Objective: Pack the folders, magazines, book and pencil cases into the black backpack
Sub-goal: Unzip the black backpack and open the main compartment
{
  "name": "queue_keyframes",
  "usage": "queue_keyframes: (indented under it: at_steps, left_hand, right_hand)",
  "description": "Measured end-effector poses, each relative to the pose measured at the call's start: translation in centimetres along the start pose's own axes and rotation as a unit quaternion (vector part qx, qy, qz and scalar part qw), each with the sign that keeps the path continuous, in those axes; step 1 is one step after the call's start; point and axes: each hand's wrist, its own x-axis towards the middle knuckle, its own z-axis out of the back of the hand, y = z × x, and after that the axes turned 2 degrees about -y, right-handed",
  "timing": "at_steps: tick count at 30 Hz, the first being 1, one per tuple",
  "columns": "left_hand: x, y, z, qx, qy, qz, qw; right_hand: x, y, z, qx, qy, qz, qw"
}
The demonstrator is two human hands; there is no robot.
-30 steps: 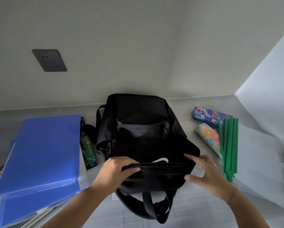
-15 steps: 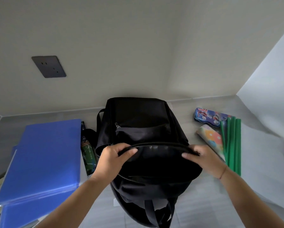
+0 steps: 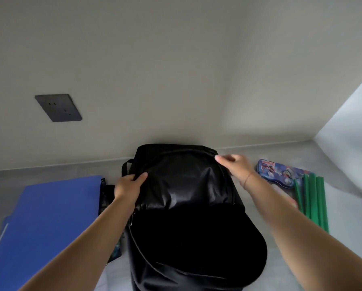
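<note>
The black backpack (image 3: 188,185) lies on the grey surface with its front flap folded back toward the wall and its dark main compartment (image 3: 192,234) gaping toward me. My left hand (image 3: 128,186) grips the flap's left edge. My right hand (image 3: 235,168) pinches the flap's right edge near the top. A stack of blue folders (image 3: 43,223) lies to the left. A blue printed pencil case (image 3: 277,171) and a pale colourful one (image 3: 286,196), partly behind my right arm, lie to the right.
Green-spined clear folders (image 3: 312,200) lie at the right beside the pencil cases. A dark book or magazine (image 3: 104,198) shows between the blue folders and the backpack. The wall with a black socket plate (image 3: 58,107) rises directly behind the backpack.
Both hands have pulled the flap up and back toward the wall, and the main compartment now stands wide open. The view has tilted upward.
</note>
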Motion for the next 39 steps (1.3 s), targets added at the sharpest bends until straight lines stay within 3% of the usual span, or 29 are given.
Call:
queue_keyframes:
  at_steps: [3,6,11,16,18,20,23,25,26,29,33,39]
  left_hand:
    - [0.3,1.8,-0.8,-0.02,-0.011,0.028,0.999]
    - [0.2,2.5,-0.9,-0.01,-0.022,0.0,1.0]
    - [0.7,3.9,-1.6,0.047,-0.067,-0.023,0.996]
    - [0.7,5.6,-2.1,0.086,-0.078,-0.013,0.993]
    - [-0.3,5.0,-1.9,0.086,-0.114,-0.068,0.987]
    - [-1.7,4.6,-1.5,0.135,-0.162,-0.21,0.955]
    - [-4.3,5.5,-1.1,0.305,-0.097,-0.446,0.836]
    - [-5.2,7.2,-0.7,0.44,-0.002,-0.465,0.768]
    - [-5.4,8.0,-0.4,0.49,0.03,-0.432,0.756]
    - [-4.6,10.2,-0.3,0.524,0.053,-0.365,0.768]
    - [-4.0,10.9,-1.2,0.498,0.056,-0.342,0.795]
    - [-5.3,11.6,-2.0,0.483,0.04,-0.332,0.81]
  right_hand:
    - [-2.3,-3.6,0.6,-0.063,0.038,0.024,0.997]
    - [-3.7,-6.4,0.8,-0.145,0.072,0.045,0.986]
    - [-1.6,-7.0,-1.4,-0.193,-0.087,0.014,0.977]
    - [-1.3,-9.3,-3.7,-0.236,-0.107,-0.061,0.964]
    - [-1.8,-9.0,-3.8,-0.213,-0.142,-0.063,0.965]
    - [-2.8,-8.2,-3.7,-0.224,-0.191,-0.003,0.956]
    - [-5.9,-7.3,-4.5,-0.276,-0.205,0.168,0.924]
    - [-8.1,-8.0,-5.2,-0.345,-0.108,0.233,0.903]
    - [-8.9,-8.8,-5.5,-0.39,-0.049,0.238,0.888]
    - [-9.6,-12.1,-6.0,-0.492,0.037,0.202,0.846]
    - [-9.4,-14.6,-6.9,-0.537,0.035,0.179,0.824]
    - [-8.8,-15.0,-5.9,-0.54,0.015,0.196,0.819]
